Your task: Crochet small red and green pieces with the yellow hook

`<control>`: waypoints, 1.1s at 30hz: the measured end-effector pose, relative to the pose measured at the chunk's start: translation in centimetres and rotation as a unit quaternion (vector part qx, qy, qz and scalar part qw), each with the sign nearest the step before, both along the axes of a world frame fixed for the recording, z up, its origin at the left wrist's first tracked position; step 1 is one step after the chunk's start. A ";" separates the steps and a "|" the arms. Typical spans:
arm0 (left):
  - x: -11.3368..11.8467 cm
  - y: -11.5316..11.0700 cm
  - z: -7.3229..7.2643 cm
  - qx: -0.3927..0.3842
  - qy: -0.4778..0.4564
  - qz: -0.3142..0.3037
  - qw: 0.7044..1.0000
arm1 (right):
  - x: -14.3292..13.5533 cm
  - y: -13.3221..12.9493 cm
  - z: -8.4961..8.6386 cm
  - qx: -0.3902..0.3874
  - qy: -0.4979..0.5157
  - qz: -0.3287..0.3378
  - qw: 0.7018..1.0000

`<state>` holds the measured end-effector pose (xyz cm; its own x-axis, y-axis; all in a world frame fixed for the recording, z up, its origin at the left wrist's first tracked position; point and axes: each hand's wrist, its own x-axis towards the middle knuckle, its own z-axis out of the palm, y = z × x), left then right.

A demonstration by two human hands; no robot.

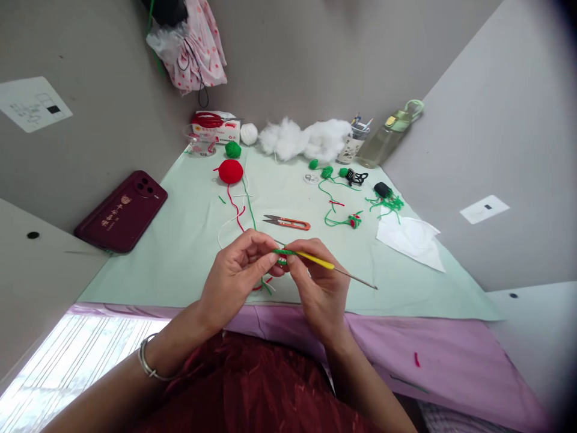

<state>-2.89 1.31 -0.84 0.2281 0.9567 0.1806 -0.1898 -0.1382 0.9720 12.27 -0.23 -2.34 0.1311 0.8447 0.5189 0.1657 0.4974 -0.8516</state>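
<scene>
Green, red and white yarn makes up the small crocheted piece [282, 261], held between the two hands above the near part of a pale green table cover [189, 270]. The left hand [243, 264], with a metal bangle [145, 359] at its wrist, pinches the left side of the piece between thumb and fingers. The right hand [322, 285] grasps a crochet hook [318, 260] by its yellow grip, thumb and fingers closed at the right side of the work; one metal end slopes down to the right, clear of the hand. Loose yarn ends [267, 286] in green, red and white show below the left fingertips. Just beyond the hands lie orange-handled thread snips [288, 223]. Farther back, at left, stand a red yarn ball [231, 172], a green yarn ball [233, 150] and a white yarn ball [249, 134], the last beside a heap of white fibre stuffing [311, 141]. To the right of the snips rests a red-and-green crocheted piece [354, 221], near a white sheet [408, 242]. A maroon phone [121, 213] leans at the far left.
</scene>
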 end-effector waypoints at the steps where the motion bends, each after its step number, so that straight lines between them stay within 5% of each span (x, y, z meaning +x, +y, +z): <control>1: 0.0 0.0 0.1 -0.003 -0.009 -0.009 1.000 | 0.0 0.0 0.0 -0.006 0.004 0.009 1.000; 11: -0.3 -0.2 -0.1 -0.032 -0.040 -0.044 0.998 | 0.5 -0.5 0.5 0.084 -0.048 0.004 0.995; 16: -0.9 -0.2 -0.1 -0.037 -0.030 -0.086 0.995 | 1.2 -0.6 0.5 0.049 -0.054 0.034 0.997; 23: 0.0 -0.7 0.1 -0.015 -0.015 -0.004 1.000 | 1.0 -0.5 0.4 0.018 -0.003 0.033 0.999; 29: -1.5 0.6 0.5 0.017 0.124 -0.048 0.991 | 1.5 -0.4 0.0 -0.039 0.083 0.022 0.995; 33: -4.9 2.7 0.7 0.107 0.247 0.034 0.963 | 2.2 -0.2 0.0 -0.064 0.121 0.042 0.990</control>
